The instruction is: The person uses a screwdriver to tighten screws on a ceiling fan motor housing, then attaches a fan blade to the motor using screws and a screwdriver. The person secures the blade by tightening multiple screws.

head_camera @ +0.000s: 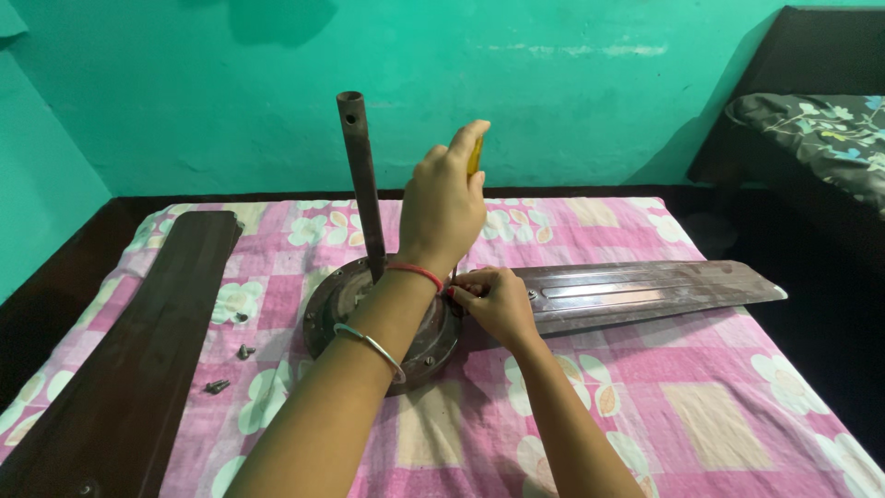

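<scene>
**Head view: screwdriver set on a fan-blade screw**

Head camera looks down at a ceiling fan motor (383, 318) lying near the middle of a bed (701, 406) with a pink floral sheet, its downrod (361, 175) standing upright. The left hand (442, 207) has its fingers clamped round a yellow-handled screwdriver (474, 155), held upright. The right hand (493, 300) pinches its fingers together at the tool's tip, where one blade (645, 290) meets the motor rim. A detached blade (138, 350) lies along the bed's left edge, three loose screws (241, 350) beside it. Judging by this, a blade screw is being worked; next calls for keeping the tip seated while turning.
</scene>
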